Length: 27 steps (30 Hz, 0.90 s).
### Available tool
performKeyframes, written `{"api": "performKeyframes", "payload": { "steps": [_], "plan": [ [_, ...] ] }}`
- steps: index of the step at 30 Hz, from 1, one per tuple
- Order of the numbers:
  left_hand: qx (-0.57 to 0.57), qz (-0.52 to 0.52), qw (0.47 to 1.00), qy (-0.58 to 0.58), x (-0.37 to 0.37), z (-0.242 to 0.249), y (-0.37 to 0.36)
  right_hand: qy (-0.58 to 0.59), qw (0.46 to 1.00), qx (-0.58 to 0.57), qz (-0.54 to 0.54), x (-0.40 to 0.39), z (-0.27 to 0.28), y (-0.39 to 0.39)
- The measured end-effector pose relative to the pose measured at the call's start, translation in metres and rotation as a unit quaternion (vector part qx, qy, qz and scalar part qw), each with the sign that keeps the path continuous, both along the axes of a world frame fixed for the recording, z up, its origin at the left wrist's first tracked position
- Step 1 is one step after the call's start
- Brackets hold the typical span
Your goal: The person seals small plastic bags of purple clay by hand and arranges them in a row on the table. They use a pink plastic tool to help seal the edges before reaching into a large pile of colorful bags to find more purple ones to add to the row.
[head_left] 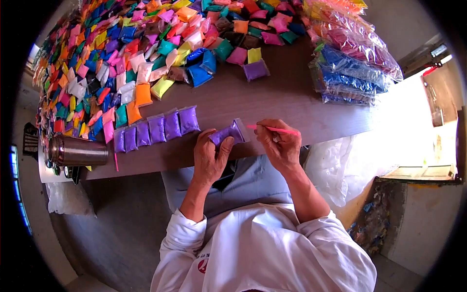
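Between the thumb and fingers of my left hand (210, 156) is a small purple packet (226, 134), its clear end pointing right. My right hand (279, 145) pinches a thin pink stick (278, 129), whose left tip lies right by the packet's clear end. Both hands are over the table's near edge. To the left of my left hand, several similar purple packets (156, 128) lie side by side in a row. Another pink stick (116, 161) rests beyond the row's left end.
A large heap of multicoloured packets (141, 58) covers the far left of the table (287, 92). At the back right is a stack of clear bags with blue and pink contents (352, 68). A metal flask (79, 150) lies on its side at the left edge.
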<state>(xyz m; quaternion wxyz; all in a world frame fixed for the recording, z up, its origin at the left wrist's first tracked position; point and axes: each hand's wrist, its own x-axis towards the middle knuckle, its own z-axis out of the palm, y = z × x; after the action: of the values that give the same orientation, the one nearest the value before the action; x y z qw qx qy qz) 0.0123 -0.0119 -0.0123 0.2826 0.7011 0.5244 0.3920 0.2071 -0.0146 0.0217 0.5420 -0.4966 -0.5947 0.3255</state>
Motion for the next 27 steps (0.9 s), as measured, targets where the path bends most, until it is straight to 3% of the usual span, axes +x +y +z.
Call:
{"api": "performKeyframes", "payload": {
  "steps": [27],
  "plan": [
    [0.056,0.013,0.998,0.015,0.0059,0.0054,0.0007,0.064,0.996,-0.049,0.035,-0.0068,-0.0083,0.0015]
  ]
}}
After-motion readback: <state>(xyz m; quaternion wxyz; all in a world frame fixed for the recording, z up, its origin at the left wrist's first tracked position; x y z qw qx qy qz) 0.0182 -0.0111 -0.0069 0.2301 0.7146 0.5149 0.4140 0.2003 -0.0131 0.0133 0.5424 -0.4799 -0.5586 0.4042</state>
